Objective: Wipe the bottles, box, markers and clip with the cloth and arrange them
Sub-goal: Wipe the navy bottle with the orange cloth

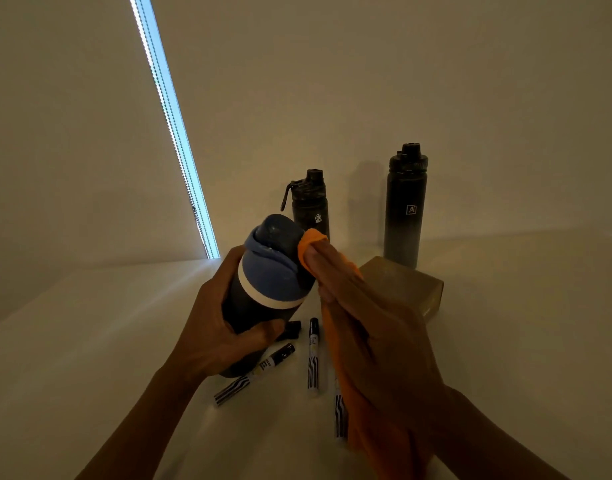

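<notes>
blue-lidded bottle [263, 292], centre frame, tilted, gripped around its body by the left hand [214, 330]. right hand [374, 327] presses orange cloth [309, 244] against the lid. markers [313, 358] at 6 o'clock; box [401, 285] at 3 o'clock; two black bottles [403, 209] at 1 o'clock.

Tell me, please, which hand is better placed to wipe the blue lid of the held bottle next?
Right. The right hand holds the orange cloth against the blue lid, while the left hand is occupied gripping the bottle's dark body.
</notes>
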Tool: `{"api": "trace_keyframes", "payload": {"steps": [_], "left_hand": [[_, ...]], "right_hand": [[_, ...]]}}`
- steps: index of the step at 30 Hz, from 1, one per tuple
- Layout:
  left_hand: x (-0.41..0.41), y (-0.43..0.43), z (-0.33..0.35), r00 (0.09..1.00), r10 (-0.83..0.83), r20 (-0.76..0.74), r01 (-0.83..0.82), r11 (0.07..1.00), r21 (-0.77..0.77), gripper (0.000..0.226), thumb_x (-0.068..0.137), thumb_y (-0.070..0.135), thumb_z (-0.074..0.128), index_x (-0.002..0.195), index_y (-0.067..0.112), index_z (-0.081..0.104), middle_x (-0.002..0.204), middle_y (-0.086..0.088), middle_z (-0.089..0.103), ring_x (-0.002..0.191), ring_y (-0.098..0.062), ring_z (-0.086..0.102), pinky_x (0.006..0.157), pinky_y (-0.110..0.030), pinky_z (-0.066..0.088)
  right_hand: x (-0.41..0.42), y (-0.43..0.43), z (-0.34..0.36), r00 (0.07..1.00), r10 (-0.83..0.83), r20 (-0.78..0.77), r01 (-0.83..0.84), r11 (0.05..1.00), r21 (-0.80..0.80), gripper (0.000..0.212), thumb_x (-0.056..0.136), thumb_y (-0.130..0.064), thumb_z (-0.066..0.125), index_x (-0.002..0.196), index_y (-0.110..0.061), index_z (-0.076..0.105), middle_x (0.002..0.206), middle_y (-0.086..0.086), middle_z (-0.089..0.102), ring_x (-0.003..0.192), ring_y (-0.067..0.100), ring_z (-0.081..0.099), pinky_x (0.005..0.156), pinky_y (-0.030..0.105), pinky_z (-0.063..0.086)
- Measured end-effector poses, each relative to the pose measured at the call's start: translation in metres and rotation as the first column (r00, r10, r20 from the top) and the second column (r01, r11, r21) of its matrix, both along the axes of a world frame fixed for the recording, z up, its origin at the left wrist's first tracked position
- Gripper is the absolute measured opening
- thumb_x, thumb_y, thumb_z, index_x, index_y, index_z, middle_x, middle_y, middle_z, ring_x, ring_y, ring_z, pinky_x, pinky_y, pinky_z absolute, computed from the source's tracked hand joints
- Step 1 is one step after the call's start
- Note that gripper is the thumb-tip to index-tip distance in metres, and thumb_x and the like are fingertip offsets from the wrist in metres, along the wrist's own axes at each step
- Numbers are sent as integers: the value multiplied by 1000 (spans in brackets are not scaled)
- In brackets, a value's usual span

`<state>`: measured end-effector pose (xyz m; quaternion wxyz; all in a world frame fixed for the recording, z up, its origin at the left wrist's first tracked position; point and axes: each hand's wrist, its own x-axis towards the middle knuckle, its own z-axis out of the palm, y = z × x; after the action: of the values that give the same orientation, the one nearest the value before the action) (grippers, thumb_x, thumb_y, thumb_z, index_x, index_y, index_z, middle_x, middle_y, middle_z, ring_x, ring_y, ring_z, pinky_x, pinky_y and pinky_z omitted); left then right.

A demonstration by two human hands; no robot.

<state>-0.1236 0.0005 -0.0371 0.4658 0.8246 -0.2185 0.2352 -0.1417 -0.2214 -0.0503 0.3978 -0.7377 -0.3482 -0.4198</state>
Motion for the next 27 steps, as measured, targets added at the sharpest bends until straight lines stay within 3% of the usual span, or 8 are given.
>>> {"api": "trace_keyframes", "payload": {"steps": [2, 4, 10, 14, 17, 22, 24, 27], "left_hand": [[2, 1, -1, 1000, 23, -10, -23, 1000, -16, 83, 57, 67, 79, 125, 81, 34, 121, 48, 56, 113, 17, 57, 87, -5, 48], [5, 2, -3, 998, 59, -29, -59, 998, -24, 88, 52, 88, 72, 130, 75, 33, 128, 37, 56, 117, 11, 58, 95, -14, 50], [10, 5, -6, 994, 86, -74, -88, 996, -20, 124, 46, 95, 67, 148, 31, 39, 140, 3, 59, 125, -14, 59, 104, -32, 51], [10, 4, -5, 993, 86, -82, -87, 996, -8, 113, 44, 98, 64, 138, 41, 36, 136, 10, 57, 121, -9, 59, 98, -21, 48], [10, 4, -6, 990, 95, -105, -95, 995, 8, 115, 43, 98, 63, 139, 41, 34, 138, 10, 56, 122, -8, 57, 101, -25, 48], [0, -3, 6, 997, 63, -51, -61, 997, 41, 93, 53, 89, 71, 132, 54, 36, 124, 32, 54, 110, 24, 52, 88, 1, 43], [-3, -9, 7, 997, 44, -64, -39, 996, 79, 87, 52, 72, 82, 126, 67, 37, 120, 38, 59, 110, 18, 55, 90, -3, 44], [-3, -12, 6, 991, 76, -114, -66, 994, 90, 111, 33, 85, 72, 131, 55, 27, 144, 10, 55, 128, -6, 52, 105, -24, 42]], "right_hand": [[2, 1, 3, 989, -66, -130, 65, 998, -11, 23, 107, -16, 41, 118, -25, 59, 96, 9, 71, 83, 14, 65, 78, 19, 59], [5, 2, 1, 984, -142, -108, 144, 989, 12, 22, 102, -6, 48, 110, -23, 60, 75, 4, 66, 55, 1, 56, 70, 7, 54], [3, -3, -8, 998, 59, -18, -61, 983, -174, 50, 107, -43, 26, 155, -29, 21, 87, 2, 68, 67, 8, 57, 64, 11, 49], [6, 2, 0, 999, -32, 1, 32, 995, -95, 51, 107, -44, 23, 148, -14, 29, 118, -11, 53, 77, 5, 59, 64, -3, 43], [2, 3, 2, 997, -49, -55, 48, 999, -19, 49, 106, -46, 22, 134, -10, 40, 101, -14, 50, 78, -12, 54, 65, -11, 35], [0, 0, 8, 998, 45, -35, -46, 998, -41, 49, 108, -37, 25, 123, 3, 48, 72, 11, 67, 90, 5, 57, 73, -16, 23], [3, 2, 11, 995, 93, 22, -92, 995, -29, 46, 107, -26, 28, 107, 11, 55, 65, 6, 61, 107, -17, 51, 73, -17, 10], [7, -5, 18, 991, -75, 108, 80, 996, -43, 32, 98, -15, 42, 129, -6, 45, 77, 10, 65, 83, 11, 61, 68, -16, 12]]}}
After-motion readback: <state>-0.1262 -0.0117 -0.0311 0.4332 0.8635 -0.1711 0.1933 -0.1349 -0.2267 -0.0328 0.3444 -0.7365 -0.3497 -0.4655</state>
